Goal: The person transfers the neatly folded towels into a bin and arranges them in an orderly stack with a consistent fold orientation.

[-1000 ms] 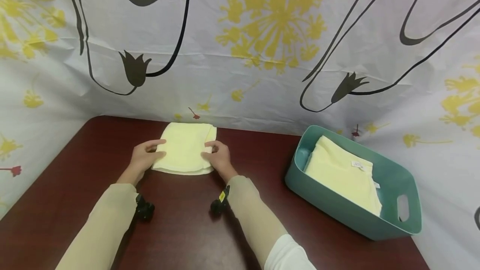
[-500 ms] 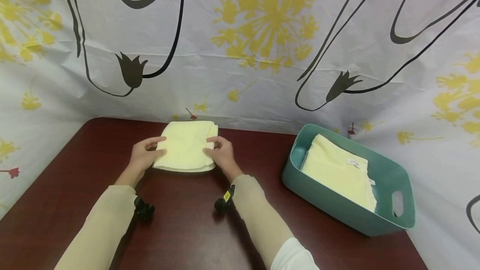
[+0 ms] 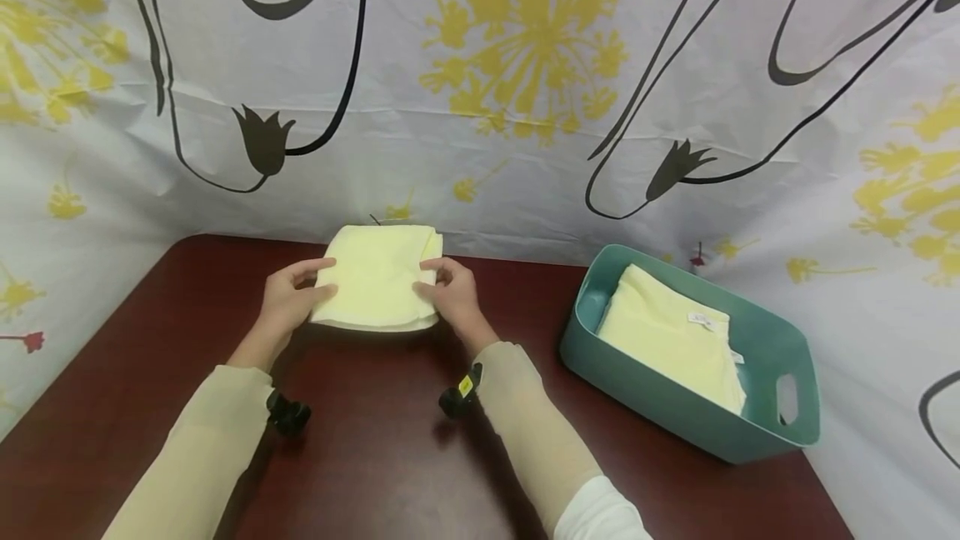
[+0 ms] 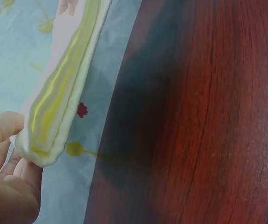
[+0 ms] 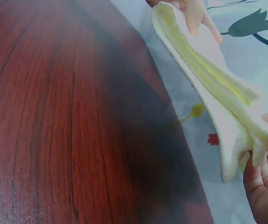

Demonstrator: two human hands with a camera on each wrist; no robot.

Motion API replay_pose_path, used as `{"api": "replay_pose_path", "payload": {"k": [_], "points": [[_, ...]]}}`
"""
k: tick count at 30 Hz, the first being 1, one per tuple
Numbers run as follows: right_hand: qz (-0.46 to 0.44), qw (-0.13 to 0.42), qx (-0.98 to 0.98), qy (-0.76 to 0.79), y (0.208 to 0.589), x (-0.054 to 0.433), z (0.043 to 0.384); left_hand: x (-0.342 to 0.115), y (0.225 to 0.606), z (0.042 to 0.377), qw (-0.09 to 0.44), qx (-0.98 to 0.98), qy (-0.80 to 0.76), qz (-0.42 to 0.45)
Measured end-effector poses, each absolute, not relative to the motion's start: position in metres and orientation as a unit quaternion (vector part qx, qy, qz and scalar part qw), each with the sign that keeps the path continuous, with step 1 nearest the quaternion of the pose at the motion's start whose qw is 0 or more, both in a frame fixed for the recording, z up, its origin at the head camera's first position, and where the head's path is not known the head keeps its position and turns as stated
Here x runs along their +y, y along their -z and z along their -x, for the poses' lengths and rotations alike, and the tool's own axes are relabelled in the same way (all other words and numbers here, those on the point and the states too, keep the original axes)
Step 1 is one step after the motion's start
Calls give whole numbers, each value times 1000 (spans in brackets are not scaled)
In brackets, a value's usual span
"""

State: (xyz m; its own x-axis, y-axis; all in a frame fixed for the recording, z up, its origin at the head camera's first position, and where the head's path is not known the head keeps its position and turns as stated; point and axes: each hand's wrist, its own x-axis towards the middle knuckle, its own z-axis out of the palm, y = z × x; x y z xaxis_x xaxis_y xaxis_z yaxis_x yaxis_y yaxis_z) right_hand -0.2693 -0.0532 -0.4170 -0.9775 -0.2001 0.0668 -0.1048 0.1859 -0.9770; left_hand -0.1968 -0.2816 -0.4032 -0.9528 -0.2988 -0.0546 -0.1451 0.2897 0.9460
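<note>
A folded pale yellow towel is held up between both hands near the table's back edge. The left hand pinches its left side, thumb on top. On the opposite side the right hand pinches the towel in the same way. Both wrist views show the towel's layered front edge, with the table surface below it; in the left wrist view the left hand grips one end of the towel. The right wrist view has the right hand on the near corner of the towel. Fingers beneath the towel are partly hidden.
To the right on the dark red-brown table stands a teal basket with a handle hole. Folded pale yellow cloth with white labels lies inside it. A patterned curtain hangs right behind the table.
Both hands have lifted the towel off the table, so it sits slightly higher and further right in the head view. A shadow now shows beneath it. The head view has shifted slightly.
</note>
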Motion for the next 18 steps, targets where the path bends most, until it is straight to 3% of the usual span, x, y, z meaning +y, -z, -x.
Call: {"api": "replay_pose_path", "payload": {"k": [18], "points": [[135,24,743,655,368,-30,244,-266,370,184,93,-795,590,-108]]}}
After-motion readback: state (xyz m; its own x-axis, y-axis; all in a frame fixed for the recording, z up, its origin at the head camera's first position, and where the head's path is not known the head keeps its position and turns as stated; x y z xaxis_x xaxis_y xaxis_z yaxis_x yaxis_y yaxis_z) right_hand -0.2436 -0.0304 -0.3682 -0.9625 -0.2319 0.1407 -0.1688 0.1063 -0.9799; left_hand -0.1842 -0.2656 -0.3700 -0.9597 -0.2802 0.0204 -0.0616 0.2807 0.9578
